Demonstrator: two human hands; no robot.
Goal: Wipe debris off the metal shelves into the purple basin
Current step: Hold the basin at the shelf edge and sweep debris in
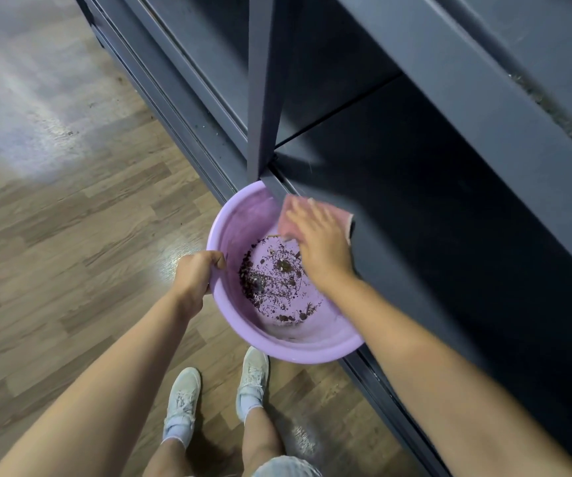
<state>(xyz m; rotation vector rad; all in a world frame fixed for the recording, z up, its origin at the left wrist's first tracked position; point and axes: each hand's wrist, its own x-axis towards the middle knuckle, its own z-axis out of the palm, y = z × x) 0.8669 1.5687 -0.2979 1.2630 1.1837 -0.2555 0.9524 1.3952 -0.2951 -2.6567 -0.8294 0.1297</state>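
Your left hand [193, 275] grips the basin [243, 218] rim, holding it tucked under the shelf [432, 235] edge to catch debris [271, 280]. Your right hand [319, 242], fingers flat, presses the cloth [288, 215] at that edge, sweeping crumbs over.

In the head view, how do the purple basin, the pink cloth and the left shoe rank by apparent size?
1. purple basin, clearly largest.
2. and 3. pink cloth and left shoe: unsure, since the right hand hides part of the cloth.
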